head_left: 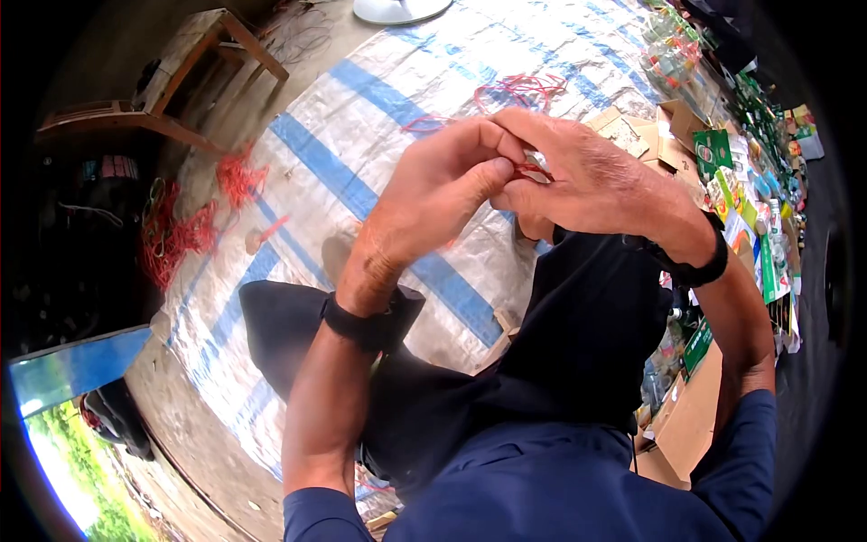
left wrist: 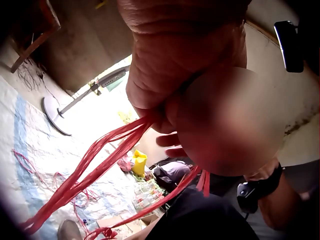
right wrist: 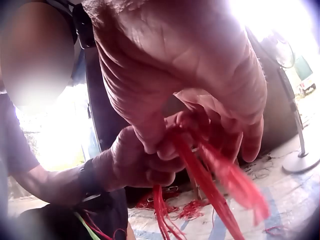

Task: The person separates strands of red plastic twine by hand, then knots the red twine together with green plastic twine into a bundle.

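Both hands meet in front of the body above the person's lap. The left hand (head_left: 433, 185) pinches red plastic string (head_left: 533, 169) between thumb and fingers. From the other side the right hand (head_left: 582, 163) grips the same string, its fingertips right against the left ones. In the left wrist view, long flat red strands (left wrist: 95, 160) run down from the left hand (left wrist: 175, 65). Several more strands (right wrist: 202, 185) hang below the joined fingers in the right wrist view. The fingers hide the part of the string between them.
A white sheet with blue stripes (head_left: 361, 108) covers the floor. Loose red string (head_left: 524, 88) lies on it ahead, and tangled red heaps (head_left: 176, 230) lie at the left near a wooden chair (head_left: 135, 117). Cardboard boxes (head_left: 668, 135) and plastic bottles (head_left: 673, 68) crowd the right side.
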The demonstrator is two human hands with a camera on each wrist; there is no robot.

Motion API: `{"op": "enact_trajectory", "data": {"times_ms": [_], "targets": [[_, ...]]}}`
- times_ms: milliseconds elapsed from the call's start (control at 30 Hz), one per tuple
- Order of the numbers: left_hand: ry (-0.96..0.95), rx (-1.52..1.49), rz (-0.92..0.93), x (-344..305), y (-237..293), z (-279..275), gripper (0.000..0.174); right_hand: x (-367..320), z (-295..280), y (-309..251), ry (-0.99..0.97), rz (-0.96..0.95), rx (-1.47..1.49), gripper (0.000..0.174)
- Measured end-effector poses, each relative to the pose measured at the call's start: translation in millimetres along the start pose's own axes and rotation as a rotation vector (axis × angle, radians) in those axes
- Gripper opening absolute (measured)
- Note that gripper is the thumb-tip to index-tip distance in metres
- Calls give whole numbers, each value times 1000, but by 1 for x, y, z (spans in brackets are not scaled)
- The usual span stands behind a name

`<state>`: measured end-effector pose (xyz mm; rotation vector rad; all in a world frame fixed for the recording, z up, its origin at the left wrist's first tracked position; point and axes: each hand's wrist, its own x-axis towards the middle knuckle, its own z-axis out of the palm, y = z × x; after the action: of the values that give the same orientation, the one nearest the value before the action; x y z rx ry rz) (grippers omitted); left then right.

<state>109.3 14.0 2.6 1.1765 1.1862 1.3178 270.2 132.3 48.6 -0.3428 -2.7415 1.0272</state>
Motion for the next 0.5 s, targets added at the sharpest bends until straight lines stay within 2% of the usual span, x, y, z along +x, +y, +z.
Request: {"op": "enact_trajectory", "data": {"times_ms": [67,100,133,200,233,300,400,500], "targets": [[23,28,-20,-1,-2,-6,16,6,1,-5,-220,280,268,23],[40,59,-38,-2,-3,-8,16,6,5,-6,-195,312,396,16],[45,59,-39,-3,-2,-7,16,6,12,3,-199,310,397,16],[44,43,-40,-4,4,-4,14,7,25,20,15,-51,228,23],[43,42,-41,-5,5,-4,14,5,22,19,15,-49,229,23],[63,83,-94,-6,7,-5,16,4,11,10,-104,119,96,25],[138,37,-122,-9,6,-11,21,4,6,11,-121,197,76,27],[119,172,-93,-7,-2,-28,26,3,-7,20,-35,50,-72,26]]}}
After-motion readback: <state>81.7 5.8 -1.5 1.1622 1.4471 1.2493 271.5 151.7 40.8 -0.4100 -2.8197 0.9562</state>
